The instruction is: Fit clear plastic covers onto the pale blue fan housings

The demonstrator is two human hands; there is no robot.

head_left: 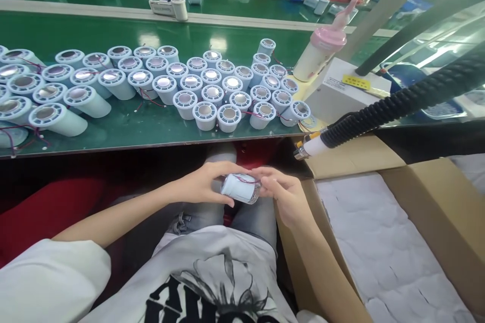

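Below the green surface point(151, 126), both hands, left point(204, 184) and right point(282, 197), clasp a pale-blue plastic cylinder point(240, 187) whose thin red wire point(244, 178) could snag on fingers.

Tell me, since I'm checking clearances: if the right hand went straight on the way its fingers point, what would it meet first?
The right hand points leftward; it already touches the pale-blue cylinder, with the left hand just beyond.
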